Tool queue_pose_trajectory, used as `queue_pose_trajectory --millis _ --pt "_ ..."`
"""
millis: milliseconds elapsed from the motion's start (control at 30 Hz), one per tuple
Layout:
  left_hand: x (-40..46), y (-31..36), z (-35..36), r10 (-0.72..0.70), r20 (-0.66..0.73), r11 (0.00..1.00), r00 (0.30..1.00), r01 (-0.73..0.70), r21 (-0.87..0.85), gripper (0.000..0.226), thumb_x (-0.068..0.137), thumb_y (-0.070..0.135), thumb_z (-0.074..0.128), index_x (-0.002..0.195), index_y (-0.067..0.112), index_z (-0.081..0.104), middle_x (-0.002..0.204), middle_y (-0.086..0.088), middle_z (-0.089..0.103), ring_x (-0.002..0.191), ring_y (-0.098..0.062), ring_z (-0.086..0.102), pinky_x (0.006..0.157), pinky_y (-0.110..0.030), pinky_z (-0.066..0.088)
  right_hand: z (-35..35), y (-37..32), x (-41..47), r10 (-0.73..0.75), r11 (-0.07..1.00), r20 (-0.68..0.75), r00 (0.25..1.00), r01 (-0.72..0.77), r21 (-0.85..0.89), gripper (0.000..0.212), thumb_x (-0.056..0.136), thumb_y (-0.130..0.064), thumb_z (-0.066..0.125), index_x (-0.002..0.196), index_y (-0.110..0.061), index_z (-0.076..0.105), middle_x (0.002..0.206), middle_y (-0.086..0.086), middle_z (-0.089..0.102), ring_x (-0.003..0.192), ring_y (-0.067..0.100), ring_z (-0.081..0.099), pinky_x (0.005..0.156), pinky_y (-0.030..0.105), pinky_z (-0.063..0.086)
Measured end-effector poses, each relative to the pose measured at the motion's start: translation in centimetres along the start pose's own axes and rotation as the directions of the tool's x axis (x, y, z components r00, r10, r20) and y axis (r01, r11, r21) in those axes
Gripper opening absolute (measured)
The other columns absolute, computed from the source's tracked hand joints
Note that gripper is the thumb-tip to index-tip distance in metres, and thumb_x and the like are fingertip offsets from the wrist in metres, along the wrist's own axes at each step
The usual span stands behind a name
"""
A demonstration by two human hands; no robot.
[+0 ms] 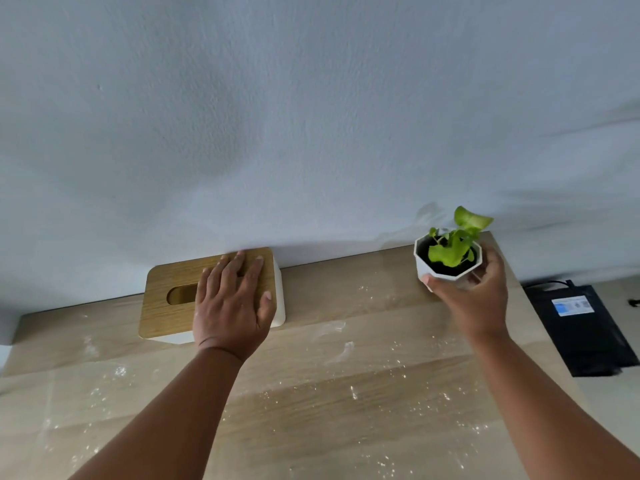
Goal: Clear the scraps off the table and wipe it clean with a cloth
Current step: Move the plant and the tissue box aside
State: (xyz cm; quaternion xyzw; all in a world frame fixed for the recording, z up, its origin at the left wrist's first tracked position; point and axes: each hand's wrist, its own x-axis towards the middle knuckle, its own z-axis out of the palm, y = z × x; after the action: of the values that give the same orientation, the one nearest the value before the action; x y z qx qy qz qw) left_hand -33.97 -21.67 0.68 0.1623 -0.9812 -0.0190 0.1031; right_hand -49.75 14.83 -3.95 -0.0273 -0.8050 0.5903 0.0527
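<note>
The wooden table (346, 403) is dusted with white powder and small crumbs (349, 393), thickest across its middle and front. My left hand (232, 303) lies flat, fingers spread, on the wooden lid of a white tissue box (166, 292) that stands against the wall at the back left. My right hand (474, 299) grips a small white angular pot (446, 261) with a green plant at the back right corner of the table. No cloth is in view.
A pale wall (311, 116) runs right behind the table. To the right, beyond the table's edge, a black flat device (585, 327) with a white label lies lower down, with a cable at its far end.
</note>
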Motion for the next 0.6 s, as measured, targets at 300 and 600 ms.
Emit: queue_pose_trajectory --millis 300,600 --pt "0.0 0.0 0.1 -0.006 0.005 1.000 1.000 0.006 -0.003 0.062 0.093 0.049 0.038 0.148 0.024 0.049 0.155 -0.010 0.045 0.147 -0.032 0.035 0.124 -0.054 0.021 -0.8 0.3 2.0 0.016 0.995 -0.079 0.997 -0.008 0.097 0.088 0.053 -0.027 0.100 0.131 -0.038 0.059 0.131 -0.008 0.066 0.117 0.005 0.067 0.096 0.027 0.057" --pt "0.0 -0.2 0.4 0.003 -0.007 1.000 1.000 -0.003 0.003 0.061 0.093 0.049 0.039 0.149 0.025 0.048 0.155 -0.010 0.044 0.147 -0.032 0.034 0.123 -0.055 0.022 -0.8 0.9 2.1 0.037 0.983 -0.094 0.995 -0.020 0.184 0.083 0.058 -0.020 0.097 0.128 -0.040 0.059 0.127 -0.007 0.069 0.116 0.008 0.068 0.092 0.021 0.057"
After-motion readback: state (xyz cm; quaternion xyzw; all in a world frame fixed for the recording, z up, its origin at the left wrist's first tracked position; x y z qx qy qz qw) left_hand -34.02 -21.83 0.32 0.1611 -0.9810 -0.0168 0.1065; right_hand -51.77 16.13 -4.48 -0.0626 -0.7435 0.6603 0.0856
